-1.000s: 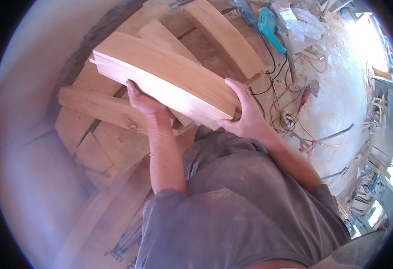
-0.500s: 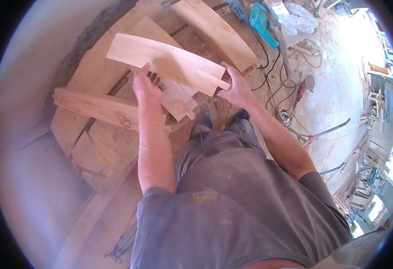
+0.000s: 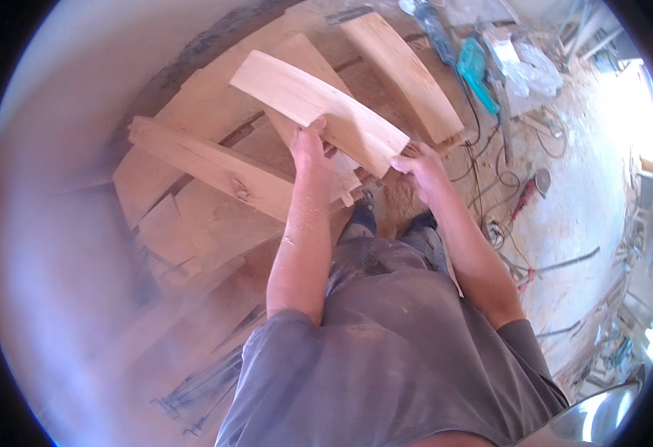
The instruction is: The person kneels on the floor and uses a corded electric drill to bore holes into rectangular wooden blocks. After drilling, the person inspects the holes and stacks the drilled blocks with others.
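Note:
A pale, slightly curved wooden board point(image 3: 322, 100) is held up in front of me, tilted down toward the right. My left hand point(image 3: 311, 149) grips its near edge around the middle, thumb on top and fingers beneath. At its lower right end my right hand point(image 3: 422, 170) closes on the corner, with the thumb on the upper face; the other fingers are partly hidden. Under it, another pale board with a tenon-like notched end point(image 3: 347, 186) shows in part. A thick timber point(image 3: 214, 167) with a knot lies to the left, and a second thick timber point(image 3: 404, 78) lies beyond on the right.
Flat boards point(image 3: 185, 115) lie beneath the timbers. On the far right are a teal power tool point(image 3: 475, 71), clear plastic bags point(image 3: 531, 71) and a red angle grinder point(image 3: 529, 195). Black cords point(image 3: 475, 160) run over the dusty floor. Metal clamps point(image 3: 200, 387) lie at lower left.
The board has turned, its right end swinging lower and its notched end no longer plainly visible. My right hand has shifted its grip at that end. The whole view has moved slightly.

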`<state>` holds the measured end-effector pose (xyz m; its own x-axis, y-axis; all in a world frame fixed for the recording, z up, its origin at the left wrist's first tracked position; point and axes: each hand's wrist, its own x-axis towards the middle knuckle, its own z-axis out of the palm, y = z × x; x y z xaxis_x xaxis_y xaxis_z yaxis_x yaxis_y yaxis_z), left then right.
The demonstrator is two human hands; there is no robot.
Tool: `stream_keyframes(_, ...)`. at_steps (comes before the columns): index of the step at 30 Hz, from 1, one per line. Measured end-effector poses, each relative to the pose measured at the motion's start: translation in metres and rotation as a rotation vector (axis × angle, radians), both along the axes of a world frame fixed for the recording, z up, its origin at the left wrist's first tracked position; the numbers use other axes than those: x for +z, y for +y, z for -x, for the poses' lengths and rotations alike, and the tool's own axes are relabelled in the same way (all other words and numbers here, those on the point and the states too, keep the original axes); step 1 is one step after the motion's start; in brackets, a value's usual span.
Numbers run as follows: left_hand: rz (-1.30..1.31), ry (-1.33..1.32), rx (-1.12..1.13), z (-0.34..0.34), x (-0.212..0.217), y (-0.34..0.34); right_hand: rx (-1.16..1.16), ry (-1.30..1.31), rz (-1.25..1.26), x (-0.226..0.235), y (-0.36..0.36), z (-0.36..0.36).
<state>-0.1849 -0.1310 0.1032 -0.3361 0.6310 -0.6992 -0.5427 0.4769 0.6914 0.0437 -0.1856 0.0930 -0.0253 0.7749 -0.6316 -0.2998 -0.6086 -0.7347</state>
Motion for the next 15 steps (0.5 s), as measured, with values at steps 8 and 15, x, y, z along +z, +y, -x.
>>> stream_keyframes(8, -0.045, 0.358, 0.004, 0.024, 0.026, -0.004, 0.135, -0.343, -0.227, 0.035, -0.092, -0.010)
stream_keyframes(15, -0.092, 0.291, 0.132, 0.035, 0.023, -0.029, 0.338, -0.790, -0.477, 0.060, -0.127, 0.002)
